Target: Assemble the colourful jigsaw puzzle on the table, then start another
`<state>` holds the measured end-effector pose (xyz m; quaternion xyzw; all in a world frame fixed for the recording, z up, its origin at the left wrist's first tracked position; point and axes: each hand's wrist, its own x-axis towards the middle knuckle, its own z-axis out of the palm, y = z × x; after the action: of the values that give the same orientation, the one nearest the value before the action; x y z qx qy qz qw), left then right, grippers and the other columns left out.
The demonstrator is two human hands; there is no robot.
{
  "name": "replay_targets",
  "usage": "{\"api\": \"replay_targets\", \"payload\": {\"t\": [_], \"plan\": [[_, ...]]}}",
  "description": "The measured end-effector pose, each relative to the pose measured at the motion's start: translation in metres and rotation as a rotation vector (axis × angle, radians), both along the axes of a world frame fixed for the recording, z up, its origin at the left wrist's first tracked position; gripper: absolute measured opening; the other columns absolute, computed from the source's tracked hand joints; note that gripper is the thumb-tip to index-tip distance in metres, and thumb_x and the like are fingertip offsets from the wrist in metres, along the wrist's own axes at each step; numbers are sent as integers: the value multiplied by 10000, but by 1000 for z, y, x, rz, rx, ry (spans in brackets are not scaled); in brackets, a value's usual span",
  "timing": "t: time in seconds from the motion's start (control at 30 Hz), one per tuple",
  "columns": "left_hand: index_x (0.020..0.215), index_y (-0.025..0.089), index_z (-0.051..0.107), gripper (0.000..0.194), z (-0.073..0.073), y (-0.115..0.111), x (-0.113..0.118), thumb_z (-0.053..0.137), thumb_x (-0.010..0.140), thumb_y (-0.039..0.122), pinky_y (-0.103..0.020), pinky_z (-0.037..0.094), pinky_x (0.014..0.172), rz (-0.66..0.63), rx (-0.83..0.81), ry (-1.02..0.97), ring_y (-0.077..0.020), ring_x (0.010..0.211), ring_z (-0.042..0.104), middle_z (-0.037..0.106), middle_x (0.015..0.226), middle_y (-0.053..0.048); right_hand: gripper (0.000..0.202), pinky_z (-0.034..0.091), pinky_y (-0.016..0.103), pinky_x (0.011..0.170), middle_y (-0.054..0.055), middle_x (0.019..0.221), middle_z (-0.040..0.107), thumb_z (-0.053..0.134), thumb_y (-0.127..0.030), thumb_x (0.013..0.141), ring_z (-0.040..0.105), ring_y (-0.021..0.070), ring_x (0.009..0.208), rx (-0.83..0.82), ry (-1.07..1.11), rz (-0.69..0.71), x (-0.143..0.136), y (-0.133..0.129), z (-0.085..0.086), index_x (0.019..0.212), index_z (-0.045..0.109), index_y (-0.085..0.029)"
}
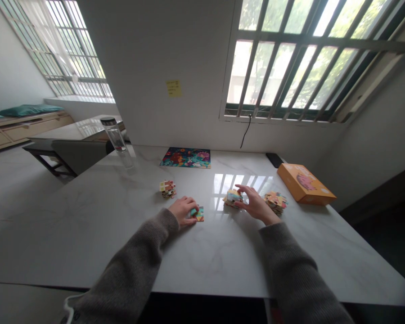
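Note:
My left hand (pixel 184 211) rests on the white marble table (pixel 205 256), its fingers bent over a small colorful puzzle piece (pixel 199 214) that shows at its right side. Farther right, my right hand (pixel 254 204) has thumb and forefinger apart at the right edge of a middle stack of pieces (pixel 233 197); whether it grips one is hard to see. Another stack (pixel 276 202) stands just right of that hand. Beyond my left hand sits a third stack (pixel 168 189) with brown, white and yellow pieces.
A dark colorful picture sheet (pixel 185 158) lies near the wall. An orange box (pixel 304 183) and a black phone (pixel 274 160) are at the right. A clear bottle (pixel 113 134) with a dark lid stands at the table's left edge.

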<state>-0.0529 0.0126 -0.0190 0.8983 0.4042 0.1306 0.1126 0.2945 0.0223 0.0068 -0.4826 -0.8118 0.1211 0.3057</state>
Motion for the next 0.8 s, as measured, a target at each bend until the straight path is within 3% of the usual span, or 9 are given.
{"api": "replay_targets", "payload": {"t": [0.57,0.8], "plan": [[980,238,672,258,2,-2,1,750,758,343,-362,439,951,12,-11,11,-251,1039,538,636,1117,-51,621,491,469,971,71,1084,644,717,-373,809,621,272,1041,-3,91,-9,0,-2,2,1377,496,-253],[978,230,678,249,6,-3,1,747,762,332,-364,441,955,18,-21,12,-251,1040,541,639,1118,-56,502,496,478,952,87,1090,650,742,-364,818,603,283,1046,70,165,-1,-12,-9,12,1274,569,-245]]}}
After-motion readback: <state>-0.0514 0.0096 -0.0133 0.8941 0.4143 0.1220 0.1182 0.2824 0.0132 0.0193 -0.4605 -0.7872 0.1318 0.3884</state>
